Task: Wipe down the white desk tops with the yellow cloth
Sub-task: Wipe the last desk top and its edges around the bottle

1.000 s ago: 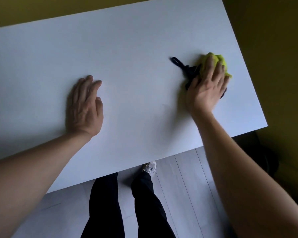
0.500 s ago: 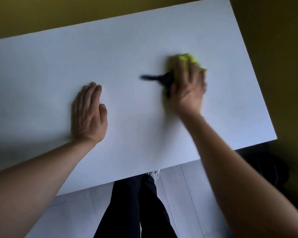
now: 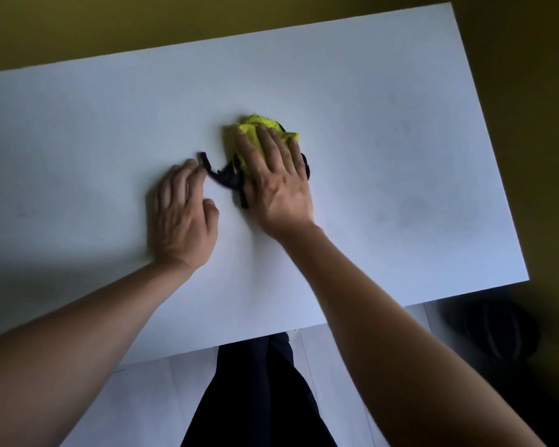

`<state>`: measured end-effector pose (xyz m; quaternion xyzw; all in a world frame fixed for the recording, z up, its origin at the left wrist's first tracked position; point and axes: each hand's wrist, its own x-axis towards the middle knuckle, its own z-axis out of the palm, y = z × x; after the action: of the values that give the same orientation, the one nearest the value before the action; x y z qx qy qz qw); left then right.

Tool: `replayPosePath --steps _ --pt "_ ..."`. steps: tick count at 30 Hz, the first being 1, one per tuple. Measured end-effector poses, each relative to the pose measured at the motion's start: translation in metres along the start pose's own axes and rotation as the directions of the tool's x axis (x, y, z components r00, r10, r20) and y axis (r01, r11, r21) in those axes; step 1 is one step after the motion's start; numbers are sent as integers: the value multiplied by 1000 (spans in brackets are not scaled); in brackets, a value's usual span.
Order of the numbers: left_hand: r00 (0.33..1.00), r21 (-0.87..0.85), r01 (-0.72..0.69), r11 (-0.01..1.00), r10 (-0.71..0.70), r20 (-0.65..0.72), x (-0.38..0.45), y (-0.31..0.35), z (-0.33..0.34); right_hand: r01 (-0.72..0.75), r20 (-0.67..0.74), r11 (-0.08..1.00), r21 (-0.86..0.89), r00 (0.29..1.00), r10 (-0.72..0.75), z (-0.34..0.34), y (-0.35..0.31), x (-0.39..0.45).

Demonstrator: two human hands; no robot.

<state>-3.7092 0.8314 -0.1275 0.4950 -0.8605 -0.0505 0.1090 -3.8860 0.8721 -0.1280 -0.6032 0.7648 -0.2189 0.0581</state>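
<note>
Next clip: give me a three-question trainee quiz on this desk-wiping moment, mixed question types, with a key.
1. True or false: the right hand presses flat on the yellow cloth.
2. Where does the left hand rest? A) on the white desk top B) on the cloth C) in the air
3. Fill in: the black strap trailing from the cloth points toward the ____ hand.

Key: 1 true; 2 A; 3 left
</note>
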Motion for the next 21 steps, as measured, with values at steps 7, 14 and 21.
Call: replayPosePath --steps 7,14,21 --pt "998 -29 16 999 -15 53 74 6 3 -379 -134 920 -101 921 365 -52 140 27" --pt "1000 -29 11 1000 -10 24 89 4 22 -570 -244 815 -100 808 536 -45 129 54" --pt "1000 -63 3 998 -3 -4 93 2 20 83 10 997 -1 997 -83 10 21 78"
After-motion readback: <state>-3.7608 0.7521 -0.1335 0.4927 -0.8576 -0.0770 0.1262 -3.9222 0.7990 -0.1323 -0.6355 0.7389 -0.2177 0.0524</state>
